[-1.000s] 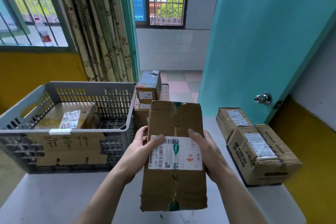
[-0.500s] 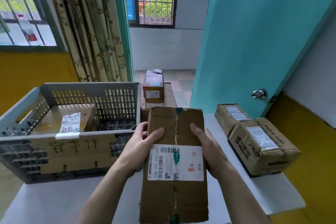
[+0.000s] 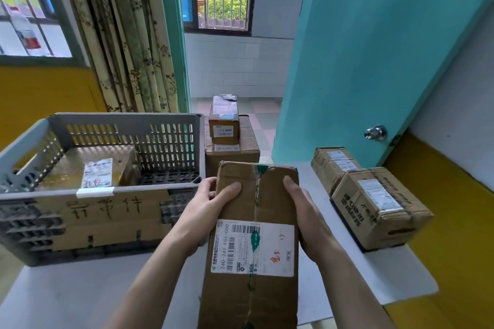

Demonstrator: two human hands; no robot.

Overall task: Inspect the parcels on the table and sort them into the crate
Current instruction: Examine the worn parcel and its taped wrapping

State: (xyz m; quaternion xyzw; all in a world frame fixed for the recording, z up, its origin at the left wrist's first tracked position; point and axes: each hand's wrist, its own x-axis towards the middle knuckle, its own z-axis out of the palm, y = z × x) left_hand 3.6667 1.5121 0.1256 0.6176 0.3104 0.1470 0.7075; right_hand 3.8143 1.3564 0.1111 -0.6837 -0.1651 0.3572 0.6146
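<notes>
Box (image 3: 251, 243): held above the table (image 3: 80, 296), label up so you can read it. Your left hand (image 3: 205, 211) and right hand (image 3: 304, 211) clamp its sides, thumbs on top. Crate (image 3: 107, 189), just left, holds one parcel (image 3: 88, 168).

The parcel (image 3: 251, 243) is brown cardboard with a white label (image 3: 254, 248), black barcode, green tape and red scrawl. The crate (image 3: 128, 128) is grey, fronted with brown card bearing black characters. The table (image 3: 66, 291) is white; the door (image 3: 361, 48) teal; the curtain (image 3: 128, 35) cream, floral.
</notes>
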